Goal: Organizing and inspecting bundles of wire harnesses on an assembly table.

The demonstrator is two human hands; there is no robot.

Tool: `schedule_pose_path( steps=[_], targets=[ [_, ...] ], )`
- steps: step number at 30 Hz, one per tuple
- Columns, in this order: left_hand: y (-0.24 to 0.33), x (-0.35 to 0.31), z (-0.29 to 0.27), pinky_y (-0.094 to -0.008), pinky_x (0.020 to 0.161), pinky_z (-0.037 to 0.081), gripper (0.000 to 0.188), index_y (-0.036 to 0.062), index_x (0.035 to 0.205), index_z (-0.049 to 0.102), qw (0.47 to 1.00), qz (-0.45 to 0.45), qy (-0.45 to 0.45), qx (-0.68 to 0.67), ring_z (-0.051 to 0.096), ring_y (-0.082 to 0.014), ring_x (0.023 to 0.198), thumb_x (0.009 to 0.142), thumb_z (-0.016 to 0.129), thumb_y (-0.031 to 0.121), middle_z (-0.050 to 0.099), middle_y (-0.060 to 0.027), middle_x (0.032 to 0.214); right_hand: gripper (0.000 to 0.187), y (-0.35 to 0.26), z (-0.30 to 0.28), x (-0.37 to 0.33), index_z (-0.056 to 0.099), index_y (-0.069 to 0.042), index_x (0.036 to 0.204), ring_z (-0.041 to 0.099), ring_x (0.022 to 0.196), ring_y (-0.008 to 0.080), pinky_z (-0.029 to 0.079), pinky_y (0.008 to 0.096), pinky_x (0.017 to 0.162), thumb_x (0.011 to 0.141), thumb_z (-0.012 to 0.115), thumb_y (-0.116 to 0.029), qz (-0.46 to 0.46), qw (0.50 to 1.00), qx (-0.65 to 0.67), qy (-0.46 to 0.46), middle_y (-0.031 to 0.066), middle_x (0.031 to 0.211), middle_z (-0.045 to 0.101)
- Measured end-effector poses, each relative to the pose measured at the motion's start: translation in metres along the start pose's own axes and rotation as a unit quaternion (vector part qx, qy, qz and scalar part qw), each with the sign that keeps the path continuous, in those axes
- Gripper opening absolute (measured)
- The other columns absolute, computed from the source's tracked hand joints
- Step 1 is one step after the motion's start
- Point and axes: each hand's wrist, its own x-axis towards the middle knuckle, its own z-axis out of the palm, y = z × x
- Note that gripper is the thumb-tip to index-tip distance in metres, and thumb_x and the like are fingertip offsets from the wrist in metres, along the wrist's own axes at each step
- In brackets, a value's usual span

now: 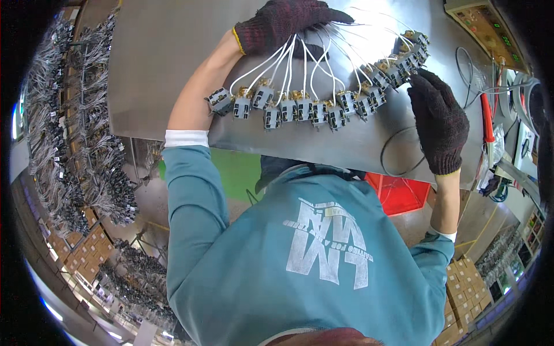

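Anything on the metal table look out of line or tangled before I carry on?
Nothing stands out. The switches lie in an even arc on the table, white wires fanning up under the left hand. The right hand rests at the arc's right end. A loose dark cable loops near the table edge, clear of the row.

wire ends hidden under left hand

matt metal table, knitted cloth gloves, smooth plastic-coated wires
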Motion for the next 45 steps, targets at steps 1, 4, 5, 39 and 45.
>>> schedule_pose_path(
  steps=[1,4,5,39,45],
  targets=[
    [0.004,-0.001,-0.002,-0.0461,0.089,0.052,0.08,0.02,0.162,0.051,1.0,0.014,0.022,0.011,0.067,-0.0306,0.095,0.089,0.077,0.044,0.066,-0.0086,0.097,0.035,0.003,-0.002,0.0,0.079,-0.019,0.128,0.079,0.106,0.0262,0.064,0.037,0.085,0.094,0.083,-0.011,-0.015,0.999,-0.025,-0.02,0.0065,0.129,0.078],
    [0.028,0.007,-0.028,-0.0458,0.09,0.052,0.082,0.02,0.162,0.05,0.992,0.055,0.019,0.112,0.067,-0.0309,0.097,0.089,0.077,0.046,0.066,-0.009,0.098,0.035,0.008,-0.007,0.001,0.079,-0.021,0.127,0.08,0.105,0.0261,0.065,0.0383,0.083,0.093,0.085,-0.015,-0.054,0.997,-0.049,-0.032,0.0056,0.13,0.078],
    [0.021,0.005,-0.021,-0.0458,0.09,0.052,0.082,0.02,0.162,0.05,0.992,0.052,0.018,0.112,0.067,-0.0309,0.097,0.089,0.077,0.046,0.066,-0.009,0.098,0.035,0.007,-0.008,0.003,0.079,-0.021,0.127,0.08,0.105,0.0261,0.065,0.0383,0.083,0.093,0.085,-0.015,-0.056,0.997,-0.046,-0.033,0.0056,0.13,0.078],
    [0.01,0.005,-0.009,-0.0494,0.093,0.049,0.089,0.0138,0.158,0.053,0.999,-0.001,-0.006,-0.036,0.066,-0.037,0.104,0.088,0.077,0.063,0.066,-0.0153,0.107,0.034,-0.019,0.009,-0.012,0.08,-0.021,0.122,0.079,0.102,0.0289,0.064,0.0396,0.082,0.09,0.083,-0.01,-0.097,0.993,-0.041,-0.045,0.004,0.129,0.078],
    [0.011,-0.001,-0.006,-0.0495,0.097,0.049,0.086,0.0146,0.159,0.053,0.999,-0.023,-0.012,-0.026,0.066,-0.0373,0.107,0.089,0.077,0.058,0.067,-0.0153,0.11,0.034,-0.022,0.005,-0.005,0.079,-0.02,0.123,0.079,0.102,0.0291,0.064,0.0398,0.083,0.091,0.082,-0.01,-0.112,0.989,-0.068,-0.071,0.0052,0.129,0.078]
  ],
)
